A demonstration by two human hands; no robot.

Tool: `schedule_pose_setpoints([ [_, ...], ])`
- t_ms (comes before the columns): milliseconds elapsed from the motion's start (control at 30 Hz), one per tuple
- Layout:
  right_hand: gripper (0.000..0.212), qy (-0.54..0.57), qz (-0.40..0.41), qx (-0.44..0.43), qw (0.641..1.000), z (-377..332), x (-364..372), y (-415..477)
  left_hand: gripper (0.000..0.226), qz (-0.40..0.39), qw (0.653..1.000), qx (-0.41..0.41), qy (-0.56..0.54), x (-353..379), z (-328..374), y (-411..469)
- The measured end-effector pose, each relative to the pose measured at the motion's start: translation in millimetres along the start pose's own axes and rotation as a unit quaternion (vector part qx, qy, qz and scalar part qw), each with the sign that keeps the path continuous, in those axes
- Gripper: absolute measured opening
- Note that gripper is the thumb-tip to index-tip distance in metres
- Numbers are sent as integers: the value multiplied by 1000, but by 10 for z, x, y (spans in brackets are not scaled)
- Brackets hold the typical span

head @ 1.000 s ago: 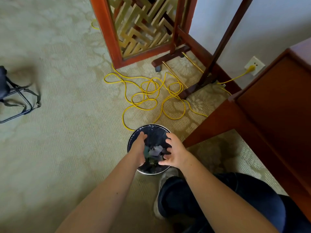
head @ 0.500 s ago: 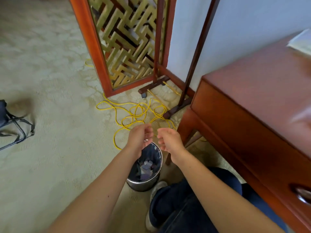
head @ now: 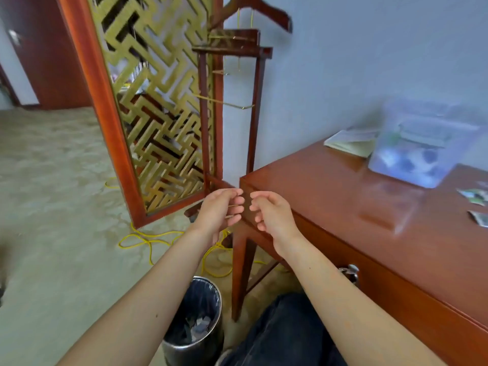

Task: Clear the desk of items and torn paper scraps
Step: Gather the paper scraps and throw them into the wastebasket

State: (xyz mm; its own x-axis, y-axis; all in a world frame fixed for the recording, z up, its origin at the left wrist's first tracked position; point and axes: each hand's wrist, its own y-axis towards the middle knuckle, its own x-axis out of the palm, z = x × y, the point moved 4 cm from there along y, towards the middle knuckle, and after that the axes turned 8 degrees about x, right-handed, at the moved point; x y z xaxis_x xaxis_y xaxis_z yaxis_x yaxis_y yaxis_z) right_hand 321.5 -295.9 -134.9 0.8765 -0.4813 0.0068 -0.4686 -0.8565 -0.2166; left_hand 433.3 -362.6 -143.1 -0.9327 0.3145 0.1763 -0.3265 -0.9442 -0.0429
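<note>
At frame centre, grips: left grip (head: 219,210) and right grip (head: 272,215) hover loosely curled, holding nothing.
Counter (head: 330,196): one clear box (head: 420,146), one booklet (head: 351,142), at least two paper scraps (head: 472,196) at the right edge.
Bin (head: 179,352): one, lower centre, torn pieces (head: 199,324) inside.
Risk: light scraps may flutter past the bin onto the carpet (head: 52,233); a hurried sweep could shove the box.

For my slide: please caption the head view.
Left hand and right hand hover empty by the desk; paper scraps lie on it, bin below.
</note>
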Motion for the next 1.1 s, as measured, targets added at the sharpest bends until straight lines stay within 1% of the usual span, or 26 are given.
schedule_pose_setpoints([
  [200,20,7,46,-69,997,-409,-696,-322,17,-77,997,12,2,621,302,-175],
  [400,18,16,105,-98,990,-629,-1396,-517,18,-151,988,30,20,1331,483,-338],
  [600,17,25,149,-98,984,-730,-2075,-635,21,-207,977,31,29,2058,549,-426],
  [933,16,17,233,-87,968,-821,-3165,-576,15,-297,954,6,45,3255,437,-405],
  [1100,18,-2,280,-70,957,-793,-3679,-531,10,-342,937,13,74,3781,300,-334],
])
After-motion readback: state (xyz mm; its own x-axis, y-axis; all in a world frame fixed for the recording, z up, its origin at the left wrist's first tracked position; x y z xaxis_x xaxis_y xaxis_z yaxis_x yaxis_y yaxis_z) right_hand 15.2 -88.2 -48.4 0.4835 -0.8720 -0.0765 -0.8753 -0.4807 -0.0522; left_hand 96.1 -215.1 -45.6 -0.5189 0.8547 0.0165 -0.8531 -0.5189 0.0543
